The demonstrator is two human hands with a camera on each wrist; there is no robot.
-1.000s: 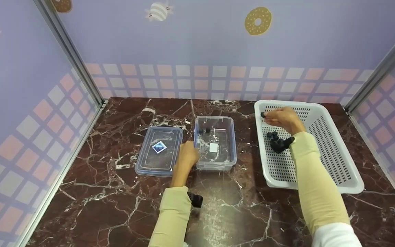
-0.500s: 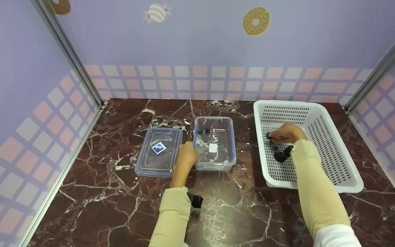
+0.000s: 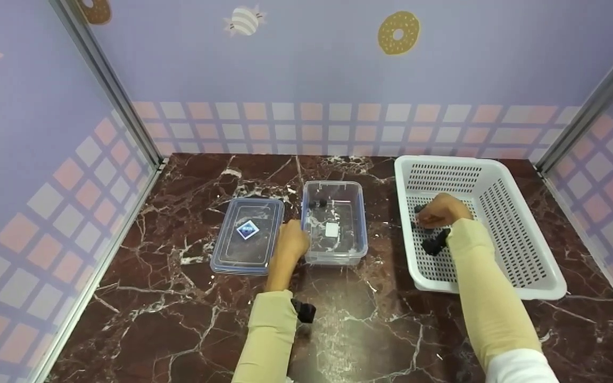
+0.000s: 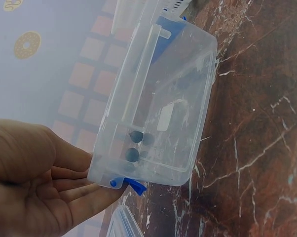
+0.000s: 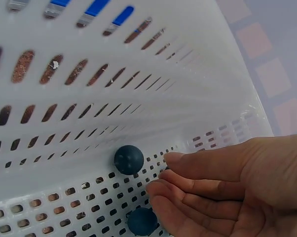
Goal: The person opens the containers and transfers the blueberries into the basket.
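My left hand (image 3: pixel 291 242) pinches the left rim of a clear plastic box (image 3: pixel 346 218) between thumb and fingers. By the blue clip (image 4: pixel 134 186), the left wrist view shows the fingers under the box's edge. Two dark blue, blueberry-like balls (image 4: pixel 135 137) lie inside this box. At the right, my right hand (image 3: pixel 445 208) reaches down into a white perforated basket (image 3: pixel 408 255), fingers loosely curled and thumb apart. Just ahead of its fingertips, in the right wrist view, is one dark blue ball (image 5: pixel 129 159); a second ball (image 5: pixel 142 221) lies beside the lower fingers. Neither is gripped.
A clear lid with a blue edge (image 3: pixel 245 258) and a blue diamond label lies left of the box. Dark red marbled tabletop (image 3: pixel 179 330) runs beneath everything. Patterned purple panels (image 3: pixel 306 64) enclose the back and both sides.
My right hand has moved down from above the basket's back left rim toward its floor. The dark ball it pinched earlier is out of its fingers. My left hand has stayed put.
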